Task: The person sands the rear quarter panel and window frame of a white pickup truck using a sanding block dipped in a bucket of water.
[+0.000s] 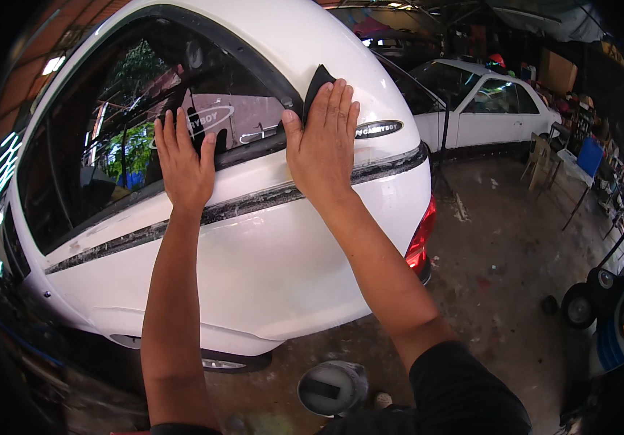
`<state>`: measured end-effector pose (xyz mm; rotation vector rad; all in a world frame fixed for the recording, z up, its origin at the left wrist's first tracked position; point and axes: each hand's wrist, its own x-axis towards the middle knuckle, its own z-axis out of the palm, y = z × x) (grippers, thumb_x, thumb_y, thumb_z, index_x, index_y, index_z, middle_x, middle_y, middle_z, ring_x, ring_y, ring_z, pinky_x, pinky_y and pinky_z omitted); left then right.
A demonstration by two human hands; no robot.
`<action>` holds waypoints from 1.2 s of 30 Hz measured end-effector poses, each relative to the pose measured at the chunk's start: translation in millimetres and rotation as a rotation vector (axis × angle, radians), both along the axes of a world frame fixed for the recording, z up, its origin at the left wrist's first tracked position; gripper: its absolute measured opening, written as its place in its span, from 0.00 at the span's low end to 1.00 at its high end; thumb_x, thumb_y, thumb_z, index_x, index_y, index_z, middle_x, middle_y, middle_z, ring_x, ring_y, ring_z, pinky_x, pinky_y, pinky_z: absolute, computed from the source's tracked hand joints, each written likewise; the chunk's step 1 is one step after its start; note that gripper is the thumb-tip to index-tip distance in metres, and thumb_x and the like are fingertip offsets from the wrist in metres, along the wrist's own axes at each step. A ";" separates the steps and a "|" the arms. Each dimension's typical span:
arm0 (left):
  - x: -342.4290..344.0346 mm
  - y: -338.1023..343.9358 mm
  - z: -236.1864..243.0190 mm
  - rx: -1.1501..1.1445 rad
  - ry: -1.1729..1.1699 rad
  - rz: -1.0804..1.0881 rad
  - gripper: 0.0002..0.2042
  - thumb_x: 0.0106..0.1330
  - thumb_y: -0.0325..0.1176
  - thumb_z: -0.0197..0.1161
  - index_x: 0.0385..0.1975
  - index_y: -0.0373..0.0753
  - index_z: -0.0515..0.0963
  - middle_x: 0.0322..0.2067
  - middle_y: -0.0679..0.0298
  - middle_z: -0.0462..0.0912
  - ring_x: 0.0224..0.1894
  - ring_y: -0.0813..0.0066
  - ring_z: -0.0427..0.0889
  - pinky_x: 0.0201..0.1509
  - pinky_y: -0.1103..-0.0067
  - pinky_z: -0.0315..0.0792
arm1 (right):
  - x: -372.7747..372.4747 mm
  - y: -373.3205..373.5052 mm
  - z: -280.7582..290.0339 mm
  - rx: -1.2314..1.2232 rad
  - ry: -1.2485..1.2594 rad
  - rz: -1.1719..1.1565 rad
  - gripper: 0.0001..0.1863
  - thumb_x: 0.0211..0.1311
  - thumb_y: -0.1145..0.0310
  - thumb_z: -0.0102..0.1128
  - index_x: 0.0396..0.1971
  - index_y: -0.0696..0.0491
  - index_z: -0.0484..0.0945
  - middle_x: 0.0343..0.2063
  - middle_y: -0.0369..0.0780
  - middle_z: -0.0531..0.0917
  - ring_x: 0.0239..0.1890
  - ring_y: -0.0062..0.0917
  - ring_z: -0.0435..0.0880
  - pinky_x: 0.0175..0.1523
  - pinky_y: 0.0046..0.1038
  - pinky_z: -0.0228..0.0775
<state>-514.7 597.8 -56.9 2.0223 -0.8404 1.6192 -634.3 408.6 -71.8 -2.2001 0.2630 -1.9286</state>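
A white vehicle with a canopy (254, 268) over its rear fills the middle of the view. My right hand (324, 148) lies nearly flat on the white panel behind the side window, holding a folded black sheet of sandpaper (319, 78) under its fingers. Only the sheet's upper edge shows; my palm and fingers hide the rest. My left hand (187, 170) rests with fingers spread against the dark window (130, 94), near its lower edge, and holds nothing. Below both hands runs a scuffed black strip (254, 201). A small dark oval badge (381, 130) sits right of my right hand.
On the floor near my feet stands a grey bucket (359, 380) with a dark rectangular piece in it. A red tail light (421, 235) marks the vehicle's rear corner. Another white car (501, 123) is parked at the back right. Wheels (579, 306) and a blue-and-white vehicle part stand at right.
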 end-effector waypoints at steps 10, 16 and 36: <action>-2.8 0.2 0.8 0.009 0.024 0.009 0.31 0.75 0.48 0.49 0.70 0.35 0.57 0.71 0.47 0.55 0.75 0.46 0.46 0.76 0.59 0.46 | -3.7 5.7 -21.7 -0.040 0.074 0.058 0.43 0.70 0.50 0.51 0.66 0.75 0.51 0.68 0.68 0.50 0.73 0.61 0.46 0.75 0.54 0.34; -0.5 0.0 -1.1 0.001 0.004 -0.001 0.31 0.74 0.49 0.50 0.70 0.35 0.58 0.70 0.47 0.56 0.75 0.46 0.47 0.75 0.59 0.47 | -12.1 48.5 -79.7 -0.018 0.167 0.181 0.44 0.69 0.51 0.53 0.67 0.73 0.49 0.69 0.66 0.50 0.74 0.59 0.44 0.75 0.54 0.36; 3.4 1.9 -1.1 -0.011 -0.015 0.003 0.31 0.74 0.50 0.49 0.71 0.37 0.57 0.71 0.49 0.56 0.75 0.48 0.47 0.75 0.60 0.48 | -32.3 31.6 -87.1 -0.240 0.297 0.262 0.42 0.67 0.53 0.55 0.66 0.71 0.54 0.69 0.63 0.54 0.74 0.51 0.48 0.77 0.48 0.37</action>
